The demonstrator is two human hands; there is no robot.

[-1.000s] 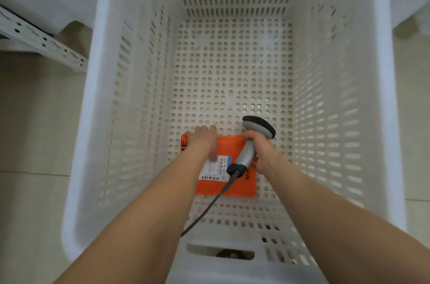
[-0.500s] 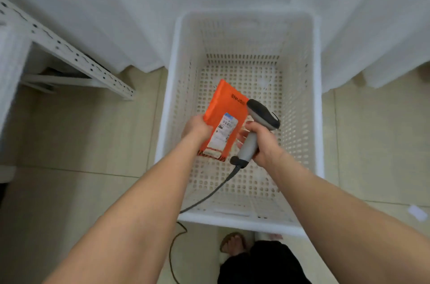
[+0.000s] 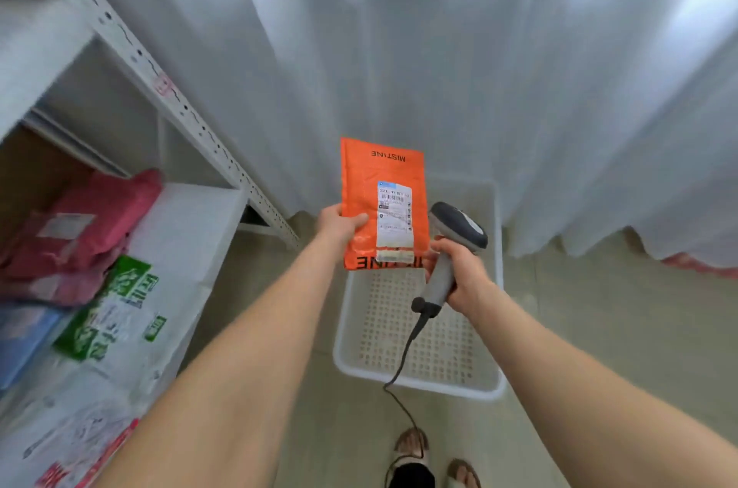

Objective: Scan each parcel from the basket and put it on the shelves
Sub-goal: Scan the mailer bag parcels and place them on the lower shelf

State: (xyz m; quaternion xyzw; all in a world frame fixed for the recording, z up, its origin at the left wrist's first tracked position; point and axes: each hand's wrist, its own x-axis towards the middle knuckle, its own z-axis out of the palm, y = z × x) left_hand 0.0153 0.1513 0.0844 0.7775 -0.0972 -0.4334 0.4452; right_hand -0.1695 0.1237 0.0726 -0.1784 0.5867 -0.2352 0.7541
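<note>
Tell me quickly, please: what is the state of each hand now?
Left hand: grips the orange parcel at its left edge.
Right hand: grips the scanner by its handle.

Bright backlit curtain (image 3: 519, 68), blurred warped edges.

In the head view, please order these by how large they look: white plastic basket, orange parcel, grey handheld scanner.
1. White perforated plastic basket, although farthest away.
2. Orange flat plastic parcel.
3. Grey handheld barcode scanner, clearly smallest.
</note>
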